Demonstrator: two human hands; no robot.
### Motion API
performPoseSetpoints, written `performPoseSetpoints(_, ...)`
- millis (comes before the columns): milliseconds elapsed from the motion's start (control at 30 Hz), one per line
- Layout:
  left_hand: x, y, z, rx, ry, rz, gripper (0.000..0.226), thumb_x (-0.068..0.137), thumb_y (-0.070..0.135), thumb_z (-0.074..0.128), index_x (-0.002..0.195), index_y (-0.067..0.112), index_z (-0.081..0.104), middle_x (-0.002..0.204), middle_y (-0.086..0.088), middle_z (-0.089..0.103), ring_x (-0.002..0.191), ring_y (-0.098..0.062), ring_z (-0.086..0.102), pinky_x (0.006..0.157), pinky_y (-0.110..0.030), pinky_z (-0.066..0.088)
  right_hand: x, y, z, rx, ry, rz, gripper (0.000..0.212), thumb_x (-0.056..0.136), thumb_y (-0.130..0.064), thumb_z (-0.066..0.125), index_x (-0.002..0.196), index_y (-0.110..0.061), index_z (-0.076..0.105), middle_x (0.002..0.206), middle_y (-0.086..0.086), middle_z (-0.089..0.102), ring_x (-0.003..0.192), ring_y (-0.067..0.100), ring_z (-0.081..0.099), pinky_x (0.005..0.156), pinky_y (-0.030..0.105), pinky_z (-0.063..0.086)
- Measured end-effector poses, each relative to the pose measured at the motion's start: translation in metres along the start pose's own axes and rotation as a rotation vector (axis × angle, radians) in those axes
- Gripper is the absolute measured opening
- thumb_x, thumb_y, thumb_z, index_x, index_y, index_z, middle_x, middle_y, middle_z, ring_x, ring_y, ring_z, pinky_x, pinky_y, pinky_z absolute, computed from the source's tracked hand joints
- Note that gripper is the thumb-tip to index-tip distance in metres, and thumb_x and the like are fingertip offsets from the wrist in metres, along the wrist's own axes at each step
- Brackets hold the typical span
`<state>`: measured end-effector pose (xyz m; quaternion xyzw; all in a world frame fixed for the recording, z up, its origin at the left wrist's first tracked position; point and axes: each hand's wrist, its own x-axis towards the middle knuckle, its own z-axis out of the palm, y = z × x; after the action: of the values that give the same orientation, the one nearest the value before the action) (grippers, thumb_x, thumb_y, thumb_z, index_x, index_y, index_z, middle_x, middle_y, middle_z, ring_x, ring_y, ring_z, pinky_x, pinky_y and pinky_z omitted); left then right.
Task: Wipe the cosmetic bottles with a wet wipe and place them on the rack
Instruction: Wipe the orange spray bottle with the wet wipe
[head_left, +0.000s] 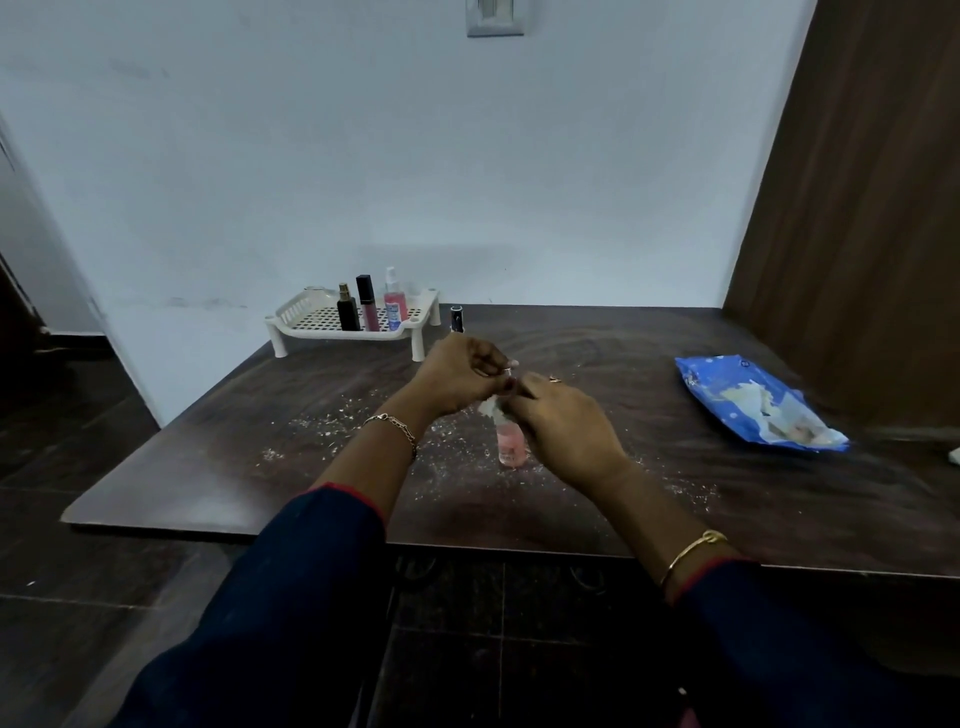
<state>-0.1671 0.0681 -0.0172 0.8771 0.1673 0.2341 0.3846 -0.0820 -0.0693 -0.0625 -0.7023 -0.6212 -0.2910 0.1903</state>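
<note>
A small clear bottle of pink liquid (510, 447) stands upright on the dark wooden table (675, 499), near its middle. My right hand (563, 423) grips its upper part. A white wet wipe (488, 408) shows between my two hands at the bottle's top. My left hand (460, 379) is closed, its fingertips pinching at the wipe. At the back left a white perforated rack (311, 317) holds a black perfume bottle (347, 309), a dark-capped lip gloss tube (368, 304) and a pink spray bottle (395, 304). A dark bottle (456, 318) stands just right of the rack.
A blue wet-wipe packet (758, 405), torn open, lies at the table's right side. White crumbs are scattered over the table around the pink bottle. A white wall rises behind the table and a brown wooden panel (857, 208) stands at the right. The floor is dark tile.
</note>
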Motion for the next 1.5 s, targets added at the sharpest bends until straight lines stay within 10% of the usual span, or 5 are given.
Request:
performPoseSetpoints(367, -0.006, -0.01, -0.004, -0.097, 0.01, -0.054, 0.024, 0.078, 0.004, 0.073, 0.1, 0.001, 0.067, 0.083, 0.002, 0.068, 0.073, -0.002, 0.064, 0.073, -0.018, 0.054, -0.03, 0.012, 0.003, 0.031, -0.391, -0.129, 0.015, 0.085, -0.018, 0.06, 0.096, -0.013, 0.069, 0.104, 0.004, 0.062, 0.084, 0.025, 0.062, 0.061, 0.03, 0.047)
performPoseSetpoints(633, -0.03, -0.015, -0.012, -0.696, 0.02, -0.174, 0.034, 0.082, -0.012, 0.058, 0.113, 0.003, 0.057, 0.093, -0.008, 0.071, 0.082, -0.013, 0.071, 0.064, -0.024, 0.057, -0.014, 0.028, -0.002, 0.822, 0.046, 0.671, 0.019, 0.081, 0.002, 0.066, 0.094, -0.011, 0.07, 0.093, -0.002, 0.068, 0.084, 0.013, 0.064, 0.071, 0.02, 0.051)
performPoseSetpoints(767, -0.035, -0.015, -0.008, -0.861, 0.014, -0.155, 0.037, 0.081, -0.007, 0.06, 0.115, 0.008, 0.057, 0.1, -0.008, 0.073, 0.091, -0.018, 0.07, 0.073, -0.03, 0.058, 0.011, 0.012, -0.009, 1.038, 0.046, 0.709, 0.017, 0.08, -0.003, 0.069, 0.094, -0.012, 0.066, 0.092, -0.006, 0.069, 0.084, 0.005, 0.063, 0.07, 0.015, 0.048)
performPoseSetpoints(1167, -0.029, -0.006, -0.002, -0.936, 0.307, -0.202, 0.016, 0.081, -0.003, 0.064, 0.094, 0.006, 0.067, 0.087, -0.007, 0.069, 0.081, -0.014, 0.066, 0.066, -0.027, 0.058, -0.027, -0.011, 0.002, 0.619, 0.043, 0.411, 0.015, 0.091, -0.02, 0.058, 0.096, -0.011, 0.069, 0.095, -0.002, 0.063, 0.084, 0.01, 0.06, 0.074, 0.033, 0.055)
performPoseSetpoints(1500, -0.031, -0.003, 0.007, -0.854, 0.387, -0.255, 0.017, 0.078, 0.0, 0.071, 0.094, 0.0, 0.065, 0.079, -0.011, 0.068, 0.063, -0.013, 0.066, 0.054, -0.022, 0.054, 0.009, -0.029, -0.008, 0.405, 0.129, 0.269, 0.021, 0.088, -0.017, 0.054, 0.104, -0.015, 0.069, 0.104, -0.003, 0.064, 0.085, 0.008, 0.056, 0.073, 0.011, 0.041)
